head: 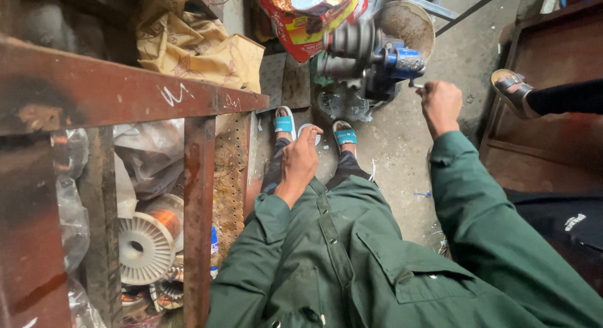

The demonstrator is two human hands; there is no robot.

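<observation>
My right hand is stretched forward, its fingers closed on a small thin metal tool or handle beside a grey and blue electric motor standing on the concrete floor. My left hand rests on my knee, fingers closed around a small white object whose kind I cannot make out. My feet in blue-strapped sandals stand just before the motor. Green jacket sleeves cover both arms.
A rusty metal rack stands at my left, with a white spool of copper wire below and crumpled brown paper on top. Another person's sandalled foot rests on a brown wooden frame at right. A colourful sack lies behind the motor.
</observation>
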